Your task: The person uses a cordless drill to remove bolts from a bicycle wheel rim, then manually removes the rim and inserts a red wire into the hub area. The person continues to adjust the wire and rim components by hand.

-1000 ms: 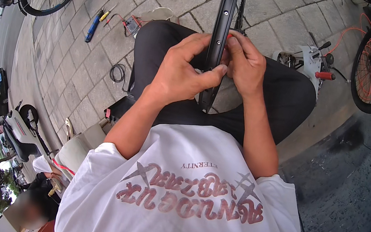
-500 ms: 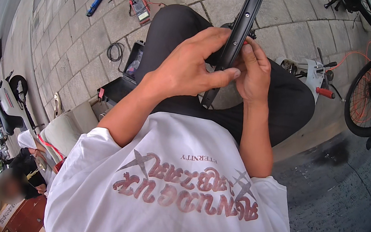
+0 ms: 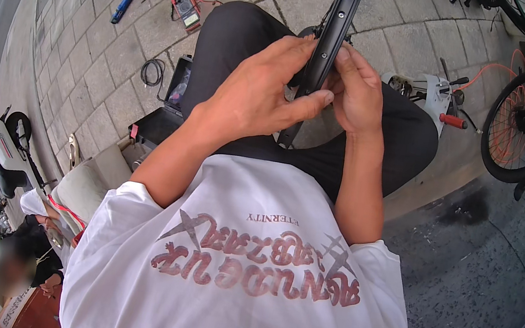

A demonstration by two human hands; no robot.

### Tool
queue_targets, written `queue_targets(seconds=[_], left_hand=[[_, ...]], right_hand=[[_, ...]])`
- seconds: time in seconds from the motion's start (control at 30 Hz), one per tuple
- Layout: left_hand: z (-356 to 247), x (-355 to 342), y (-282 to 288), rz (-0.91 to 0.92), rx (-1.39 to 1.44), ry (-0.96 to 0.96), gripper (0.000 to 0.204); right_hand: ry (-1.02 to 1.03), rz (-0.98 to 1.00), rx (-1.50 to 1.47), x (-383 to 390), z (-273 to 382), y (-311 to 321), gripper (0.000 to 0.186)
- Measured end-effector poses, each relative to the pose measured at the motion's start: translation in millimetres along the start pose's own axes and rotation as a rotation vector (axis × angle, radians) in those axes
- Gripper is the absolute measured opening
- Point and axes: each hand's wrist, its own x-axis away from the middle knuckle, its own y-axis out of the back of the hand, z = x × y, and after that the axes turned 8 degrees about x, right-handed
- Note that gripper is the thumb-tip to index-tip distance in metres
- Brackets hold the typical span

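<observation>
In the head view a black bicycle rim (image 3: 333, 32) with small holes along it stands upright between my bent legs. My left hand (image 3: 258, 95) grips it from the left, with the thumb laid across its lower part. My right hand (image 3: 362, 97) is at the right side of the rim, thumb and fingers curled together against it; whatever is between those fingertips is hidden. My dark-trousered legs (image 3: 408, 145) spread to either side.
A multimeter (image 3: 186, 11), blue tool (image 3: 125, 2), coiled cable (image 3: 153, 71) and open black case (image 3: 156, 122) lie left. Metal parts with a red handle (image 3: 452, 120) and a bicycle wheel (image 3: 522, 128) are right. A scooter (image 3: 9, 153) and another person (image 3: 41, 280) are lower left.
The rim's top has tilted right since the first frame, with both hands staying on it. The view has shifted, so more of the black case and the upper right bicycle shows.
</observation>
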Motion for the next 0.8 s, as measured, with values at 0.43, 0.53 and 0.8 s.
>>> queue_targets(seconds=[0.43,0.53,0.8], left_hand=[[-5,-6,-2,-0.014,-0.168,-0.137,0.054],[-4,-6,-3,-0.003,-0.150,-0.141,0.058],[26,-7,20,0.230,0.171,-0.147,0.056]], right_hand=[[-0.207,0.114,-0.065,-5,26,0,0.024],[-0.292,0.104,-0.169,-6,26,-2,0.025],[-0.457,0.063,-0.277,-16,29,-6,0.021]])
